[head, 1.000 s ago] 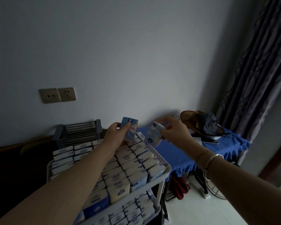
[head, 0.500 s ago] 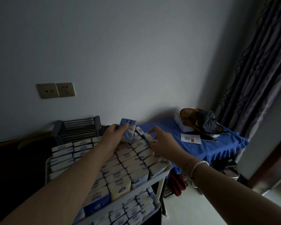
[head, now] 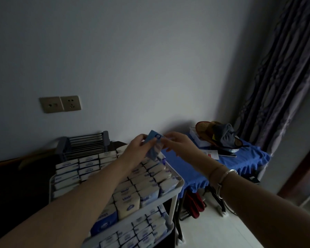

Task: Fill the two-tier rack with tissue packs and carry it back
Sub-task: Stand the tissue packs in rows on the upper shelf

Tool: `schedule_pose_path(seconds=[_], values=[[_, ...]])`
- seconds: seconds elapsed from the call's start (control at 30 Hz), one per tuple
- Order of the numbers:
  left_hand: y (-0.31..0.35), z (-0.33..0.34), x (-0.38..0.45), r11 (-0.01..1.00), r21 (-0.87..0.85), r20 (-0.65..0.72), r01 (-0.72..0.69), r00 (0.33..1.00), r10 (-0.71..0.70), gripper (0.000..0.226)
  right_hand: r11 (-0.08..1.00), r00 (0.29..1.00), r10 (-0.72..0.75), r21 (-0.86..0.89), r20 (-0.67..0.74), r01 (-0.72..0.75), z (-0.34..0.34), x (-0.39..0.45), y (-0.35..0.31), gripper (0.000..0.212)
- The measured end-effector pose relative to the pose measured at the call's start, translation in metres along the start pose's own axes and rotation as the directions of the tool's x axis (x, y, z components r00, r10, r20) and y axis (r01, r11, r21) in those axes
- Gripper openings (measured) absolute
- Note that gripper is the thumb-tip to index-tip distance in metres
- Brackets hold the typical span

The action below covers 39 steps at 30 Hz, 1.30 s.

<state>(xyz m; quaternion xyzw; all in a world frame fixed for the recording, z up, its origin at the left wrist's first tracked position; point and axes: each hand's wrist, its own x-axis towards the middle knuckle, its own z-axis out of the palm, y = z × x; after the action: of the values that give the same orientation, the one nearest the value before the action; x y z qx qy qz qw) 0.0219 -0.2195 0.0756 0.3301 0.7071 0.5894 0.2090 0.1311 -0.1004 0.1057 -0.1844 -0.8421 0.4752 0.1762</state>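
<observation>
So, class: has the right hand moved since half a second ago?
Yes. The right hand has lifted off the rack packs, toward the blue pack the left hand holds.

A dim room is seen. A double socket (head: 60, 104) is set in the grey wall (head: 132, 59). Right of the socket, a blue-covered table (head: 240, 163) is placed by a patterned curtain (head: 279, 77). Pale floor (head: 213, 231) is laid below the table.
</observation>
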Motion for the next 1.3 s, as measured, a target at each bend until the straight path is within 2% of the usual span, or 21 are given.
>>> schedule_pose_path(seconds=[0.07, 0.13, 0.2, 0.27, 0.4, 0.5, 0.63, 0.77, 0.93, 1.03, 1.1, 1.3], values=[[0.004, 0.008, 0.001, 0.999, 0.038, 0.058, -0.024, 0.998, 0.022, 0.015, 1.0, 1.0, 0.017, -0.001, -0.016, -0.017, -0.003, -0.001, 0.001, 0.019], [0.004, 0.013, 0.002, 0.976, 0.199, 0.083, -0.094, 0.993, 0.079, 0.025, 0.999, 0.995, 0.041, -0.008, -0.088, -0.042, -0.009, -0.004, 0.008, 0.019], [-0.002, 0.013, 0.003, 0.892, 0.422, 0.098, -0.162, 0.986, 0.132, 0.034, 0.995, 0.981, 0.058, -0.068, -0.183, -0.071, -0.016, -0.008, 0.017, 0.019], [-0.013, 0.008, 0.005, 0.821, 0.526, 0.153, -0.22, 0.975, 0.163, 0.032, 0.986, 0.97, 0.05, -0.142, -0.239, -0.086, -0.022, -0.015, 0.025, 0.018], [-0.033, 0.0, 0.004, 0.727, 0.606, 0.296, -0.324, 0.939, 0.173, 0.025, 0.946, 0.983, 0.065, -0.302, -0.174, -0.116, -0.019, -0.028, 0.034, 0.017], [-0.038, -0.001, 0.003, 0.673, 0.681, 0.272, -0.29, 0.953, 0.135, 0.038, 0.943, 0.992, 0.044, -0.324, -0.121, -0.081, -0.006, -0.028, 0.036, 0.023], [-0.04, -0.005, -0.001, 0.7, 0.666, 0.26, -0.257, 0.96, 0.106, 0.045, 0.939, 0.993, 0.001, -0.342, -0.122, -0.043, 0.005, -0.028, 0.031, 0.029], [-0.037, -0.002, -0.005, 0.69, 0.68, 0.266, -0.247, 0.96, 0.082, 0.042, 0.859, 0.999, 0.045, -0.509, -0.028, -0.053, 0.012, -0.034, 0.03, 0.032], [-0.039, -0.012, -0.009, 0.8, 0.563, 0.203, -0.206, 0.973, 0.108, 0.036, 0.813, 0.997, 0.079, -0.577, -0.022, -0.077, 0.01, -0.032, 0.033, 0.028], [-0.03, -0.028, -0.019, 0.824, 0.541, 0.137, -0.169, 0.984, 0.111, 0.032, 0.768, 0.997, -0.035, -0.64, -0.067, -0.016, 0.01, -0.029, 0.022, 0.026], [-0.024, -0.044, -0.026, 0.865, 0.486, 0.105, -0.125, 0.991, 0.084, 0.031, 0.778, 0.99, -0.115, -0.627, -0.078, 0.041, 0.015, -0.026, 0.007, 0.028], [-0.016, -0.112, -0.055, 0.878, 0.479, -0.067, -0.024, 0.996, 0.064, 0.026, 0.815, 0.968, -0.252, -0.538, 0.007, 0.216, 0.06, 0.001, -0.038, 0.017]])
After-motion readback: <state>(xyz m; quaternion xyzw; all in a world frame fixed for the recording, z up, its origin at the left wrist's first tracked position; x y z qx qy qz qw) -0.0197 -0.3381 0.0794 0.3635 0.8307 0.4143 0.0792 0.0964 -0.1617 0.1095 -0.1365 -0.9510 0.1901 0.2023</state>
